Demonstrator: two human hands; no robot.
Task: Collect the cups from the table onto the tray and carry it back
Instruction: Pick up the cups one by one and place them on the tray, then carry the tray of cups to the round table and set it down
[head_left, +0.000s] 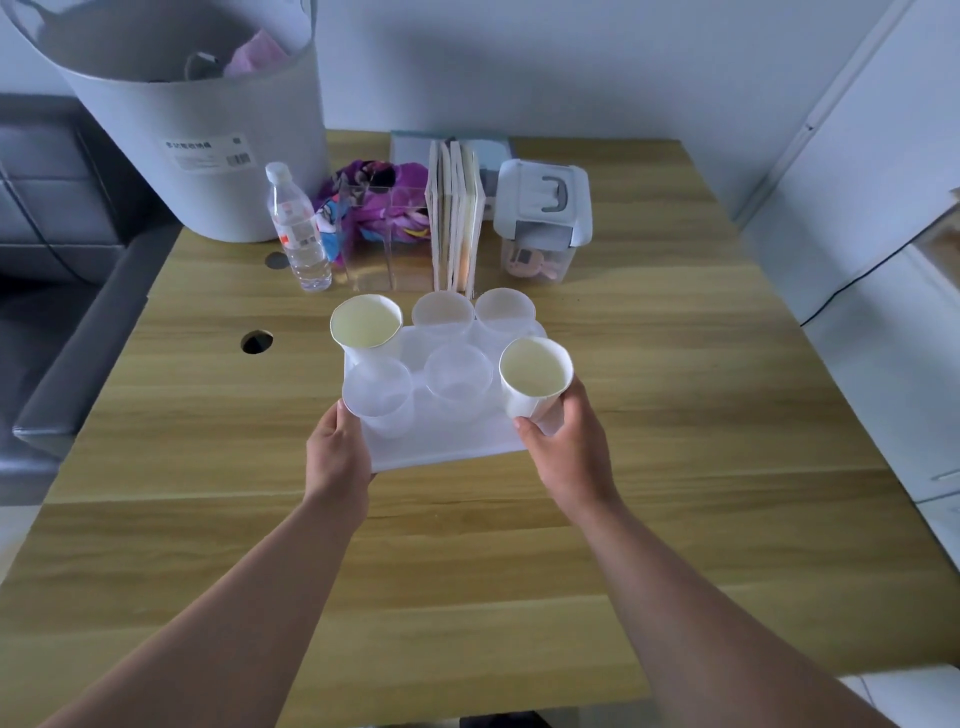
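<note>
Tray (441, 447): white, flat, above the wooden counter (675, 415); whether it touches the wood cannot be told.
Cups: two paper cups, far left (367, 323) and near right (536, 375); four clear plastic cups (458, 373) between them, edges hard to make out against the white.
Left hand (336, 457): grip closed on the tray's near left edge, fingers hidden underneath.
Right hand (569, 447): grip wrapped around the near right paper cup and tray corner; fingertips hidden.
Behind: water bottle (298, 228), upright books (457, 218), lidded storage box (543, 218), grey bin (192, 119) cut off at the top.
</note>
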